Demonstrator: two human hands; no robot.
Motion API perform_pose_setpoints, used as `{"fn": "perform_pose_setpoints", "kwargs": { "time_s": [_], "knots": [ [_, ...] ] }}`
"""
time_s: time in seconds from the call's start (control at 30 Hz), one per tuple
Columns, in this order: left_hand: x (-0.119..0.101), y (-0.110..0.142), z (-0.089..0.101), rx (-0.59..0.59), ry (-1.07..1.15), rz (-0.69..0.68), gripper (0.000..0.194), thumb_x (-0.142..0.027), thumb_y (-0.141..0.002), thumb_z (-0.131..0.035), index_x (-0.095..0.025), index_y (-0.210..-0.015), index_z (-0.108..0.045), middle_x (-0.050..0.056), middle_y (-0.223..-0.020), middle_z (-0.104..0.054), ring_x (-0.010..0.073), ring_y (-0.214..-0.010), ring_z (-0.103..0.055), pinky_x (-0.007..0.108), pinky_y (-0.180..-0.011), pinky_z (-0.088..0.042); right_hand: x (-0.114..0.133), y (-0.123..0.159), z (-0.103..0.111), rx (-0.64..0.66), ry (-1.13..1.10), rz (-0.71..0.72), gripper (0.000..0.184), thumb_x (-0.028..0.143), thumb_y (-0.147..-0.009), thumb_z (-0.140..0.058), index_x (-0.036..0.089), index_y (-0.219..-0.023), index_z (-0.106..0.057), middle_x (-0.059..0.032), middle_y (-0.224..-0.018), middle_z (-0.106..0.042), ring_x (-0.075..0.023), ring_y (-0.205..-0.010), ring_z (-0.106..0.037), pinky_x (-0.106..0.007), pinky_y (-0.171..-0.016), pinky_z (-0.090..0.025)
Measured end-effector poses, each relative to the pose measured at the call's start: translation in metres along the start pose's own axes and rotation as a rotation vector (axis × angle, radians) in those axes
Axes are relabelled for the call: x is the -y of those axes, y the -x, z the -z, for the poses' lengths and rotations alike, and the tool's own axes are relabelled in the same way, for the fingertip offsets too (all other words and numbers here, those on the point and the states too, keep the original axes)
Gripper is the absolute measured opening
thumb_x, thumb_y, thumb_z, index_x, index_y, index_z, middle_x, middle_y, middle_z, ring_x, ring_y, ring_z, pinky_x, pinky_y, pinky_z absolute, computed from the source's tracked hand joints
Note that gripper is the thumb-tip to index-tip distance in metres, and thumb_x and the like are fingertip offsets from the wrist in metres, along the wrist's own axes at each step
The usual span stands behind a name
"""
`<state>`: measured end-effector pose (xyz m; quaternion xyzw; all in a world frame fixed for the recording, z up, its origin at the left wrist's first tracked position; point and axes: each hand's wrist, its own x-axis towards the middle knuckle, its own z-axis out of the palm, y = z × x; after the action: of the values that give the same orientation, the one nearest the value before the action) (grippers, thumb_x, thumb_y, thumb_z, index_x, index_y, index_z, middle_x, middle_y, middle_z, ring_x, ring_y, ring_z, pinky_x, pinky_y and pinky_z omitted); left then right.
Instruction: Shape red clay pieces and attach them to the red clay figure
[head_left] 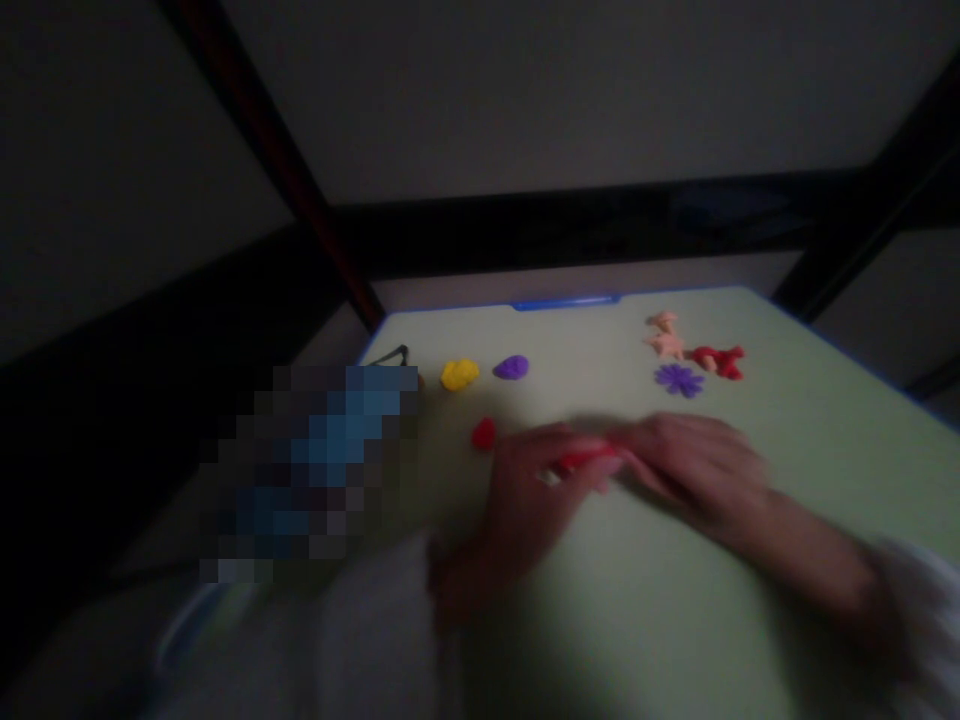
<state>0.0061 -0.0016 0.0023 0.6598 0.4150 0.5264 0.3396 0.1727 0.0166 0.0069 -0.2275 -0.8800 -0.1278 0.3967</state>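
A strip of soft red modelling clay [585, 456] stretches between my two hands over the pale green table. My left hand [536, 490] pinches it from the left, thumb below and fingers above. At its right end my right hand [690, 460] grips it, fingers curled and slightly blurred. A small red clay lump [484, 434] lies just left of my left hand. Beyond it on the table sit a yellow clay lump [460, 374] and a purple clay lump [513, 367].
Far right on the table [810, 480] are a purple flower shape [679, 380], a red figure [718, 361] and pinkish figures [666, 343]. A blurred-out bluish object [337, 440] lies along the left edge. A blue strip [566, 302] marks the far edge.
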Motion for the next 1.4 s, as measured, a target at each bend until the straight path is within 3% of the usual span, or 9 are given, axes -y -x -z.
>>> {"fn": "perform_pose_setpoints", "kwargs": {
  "time_s": [0.17,0.27,0.37,0.53,0.77,1.2,1.37,1.4],
  "knots": [
    [0.005,0.002,-0.002,0.004,0.066,0.071,0.008,-0.023,-0.069,-0.066,-0.016,-0.065,-0.069,0.0,-0.053,-0.062,0.0091,-0.051,-0.055,0.019,-0.046,-0.043,0.005,-0.003,0.012,0.068,0.098,0.07,0.013,0.012,-0.088,-0.045,0.016,-0.09,-0.057,-0.0049,-0.063,-0.065,-0.0148,-0.056,-0.059,-0.028,-0.051,-0.047],
    [0.007,0.002,-0.002,0.015,0.086,0.096,0.01,-0.023,-0.069,-0.066,-0.015,-0.063,-0.068,0.0,-0.056,-0.063,0.0086,-0.05,-0.055,0.018,-0.044,-0.043,0.008,-0.005,0.014,0.148,0.116,0.035,0.02,0.01,-0.09,-0.038,0.011,-0.093,-0.058,-0.0084,-0.068,-0.067,-0.0167,-0.063,-0.062,-0.03,-0.057,-0.049],
    [0.008,0.002,-0.002,0.034,0.146,0.136,0.008,-0.023,-0.07,-0.065,-0.016,-0.068,-0.069,0.0,-0.057,-0.063,0.0085,-0.049,-0.056,0.018,-0.042,-0.042,0.007,-0.005,0.007,-0.023,0.001,-0.02,0.011,0.012,-0.087,-0.047,0.013,-0.087,-0.058,-0.0051,-0.063,-0.065,-0.0132,-0.056,-0.058,-0.026,-0.051,-0.047],
    [0.007,-0.001,-0.001,0.045,0.22,0.158,0.008,-0.02,-0.066,-0.068,-0.015,-0.072,-0.069,0.002,-0.061,-0.064,0.0101,-0.054,-0.059,0.018,-0.042,-0.043,0.003,-0.006,0.0,-0.064,-0.093,-0.129,0.01,0.009,-0.084,-0.049,0.012,-0.085,-0.059,-0.0055,-0.068,-0.065,-0.0105,-0.058,-0.058,-0.023,-0.054,-0.047],
    [0.007,-0.003,0.001,0.058,0.229,0.129,0.006,-0.015,-0.062,-0.07,-0.016,-0.067,-0.067,0.002,-0.07,-0.062,0.0076,-0.058,-0.054,0.016,-0.044,-0.044,0.002,-0.004,0.003,-0.048,-0.092,-0.087,0.009,0.011,-0.082,-0.053,0.017,-0.085,-0.06,-0.0037,-0.068,-0.066,-0.0119,-0.059,-0.058,-0.025,-0.053,-0.047],
    [0.004,-0.004,-0.001,0.046,0.218,0.179,0.005,-0.016,-0.061,-0.069,-0.015,-0.062,-0.065,0.002,-0.064,-0.06,0.0086,-0.057,-0.053,0.016,-0.042,-0.041,0.005,-0.007,0.01,-0.033,0.009,-0.012,0.004,0.013,-0.082,-0.056,0.015,-0.084,-0.059,-0.004,-0.059,-0.061,-0.0133,-0.053,-0.053,-0.027,-0.048,-0.042],
    [0.007,-0.004,-0.002,0.021,0.243,0.197,0.005,-0.014,-0.059,-0.07,-0.014,-0.061,-0.065,0.0,-0.06,-0.058,0.0074,-0.053,-0.051,0.016,-0.04,-0.04,0.002,-0.001,0.011,0.104,0.051,0.048,0.016,0.011,-0.087,-0.045,0.013,-0.092,-0.059,-0.0072,-0.066,-0.063,-0.0169,-0.061,-0.056,-0.03,-0.051,-0.043],
    [0.007,-0.004,-0.002,0.017,0.245,0.203,0.005,-0.014,-0.06,-0.07,-0.014,-0.061,-0.065,0.0,-0.06,-0.058,0.0073,-0.053,-0.051,0.016,-0.04,-0.04,0.001,-0.001,0.009,0.066,0.044,0.066,0.018,0.011,-0.088,-0.043,0.015,-0.092,-0.059,-0.0058,-0.063,-0.062,-0.0161,-0.059,-0.055,-0.03,-0.05,-0.042]
  ]
}}
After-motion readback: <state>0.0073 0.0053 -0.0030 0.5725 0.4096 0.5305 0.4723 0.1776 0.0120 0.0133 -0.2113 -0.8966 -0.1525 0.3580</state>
